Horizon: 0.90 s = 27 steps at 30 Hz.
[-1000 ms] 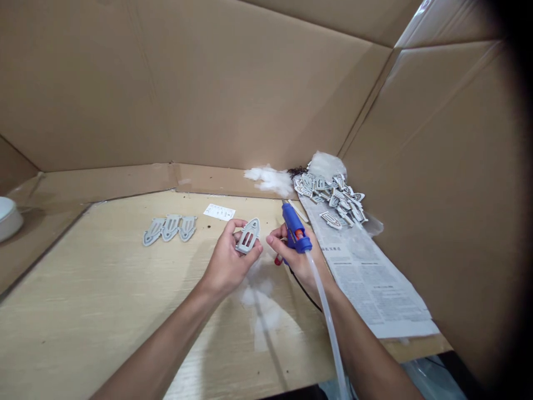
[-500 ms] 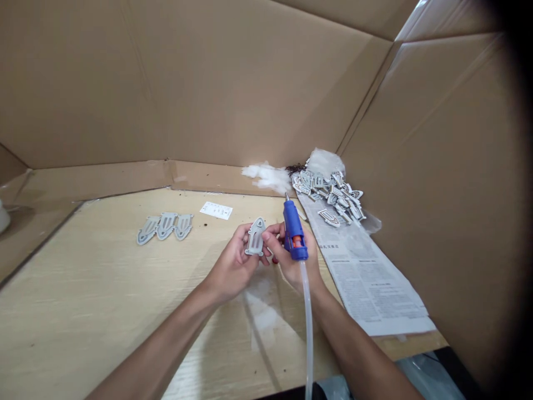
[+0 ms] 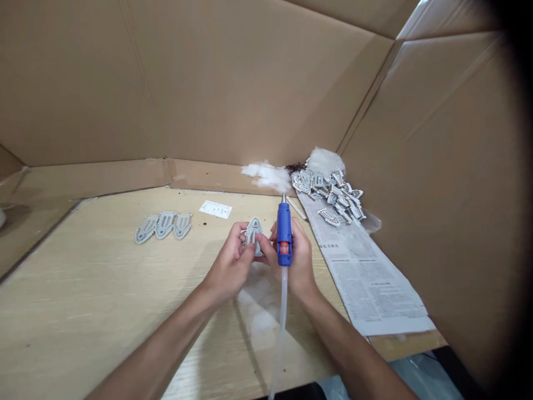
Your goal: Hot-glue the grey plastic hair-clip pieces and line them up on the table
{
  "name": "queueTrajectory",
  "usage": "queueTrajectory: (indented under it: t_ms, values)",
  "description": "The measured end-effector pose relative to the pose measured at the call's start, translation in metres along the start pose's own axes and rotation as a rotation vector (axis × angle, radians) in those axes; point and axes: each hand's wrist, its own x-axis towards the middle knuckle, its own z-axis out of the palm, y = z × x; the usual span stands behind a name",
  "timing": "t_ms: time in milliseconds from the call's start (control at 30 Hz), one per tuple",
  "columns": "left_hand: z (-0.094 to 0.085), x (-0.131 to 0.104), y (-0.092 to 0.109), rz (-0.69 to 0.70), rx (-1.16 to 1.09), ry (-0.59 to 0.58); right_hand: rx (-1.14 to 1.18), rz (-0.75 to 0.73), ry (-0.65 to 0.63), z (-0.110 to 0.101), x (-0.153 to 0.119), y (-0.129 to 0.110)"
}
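Observation:
Between my hands is a small grey arch-shaped cutout piece (image 3: 254,226), held upright over the table. My left hand (image 3: 230,261) is closed around its left side, with the thumb on its face. The thumb of my right hand (image 3: 300,256) presses on the piece's lower right. That same hand also holds a blue hot glue gun (image 3: 284,225), nozzle pointing away from me. A long translucent glue stick (image 3: 283,311) trails from its back end. The right fingers behind the gun are partly hidden.
Three similar grey pieces (image 3: 165,225) lie in a row at left, by a white printed card (image 3: 215,209). A heap of such pieces (image 3: 333,194) sits on newspaper (image 3: 370,278) at right. White fluff (image 3: 268,176) lies at the back. Cardboard walls (image 3: 233,83) enclose the table.
The glue gun has swung left and now points straighter ahead. Both thumbs have come together on the lower part of the grey piece, covering more of it.

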Motion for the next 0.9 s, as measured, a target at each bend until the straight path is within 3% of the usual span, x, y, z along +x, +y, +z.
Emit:
queueTrajectory:
  t_ms: [233,433,600,900]
  values:
    - [-0.009,0.005,0.012,0.010,-0.054,0.154,0.273,0.136,-0.296,-0.023,0.011,-0.008]
    - [-0.013,0.005,0.019,0.094,-0.031,0.218,0.186,-0.069,-0.509,-0.035,0.018,-0.013]
    - [-0.012,0.005,0.018,0.152,-0.024,0.242,0.107,-0.214,-0.531,-0.034,0.021,-0.016]
    - [-0.012,0.002,0.013,0.174,0.043,0.207,0.057,-0.236,-0.545,-0.031,0.019,-0.013]
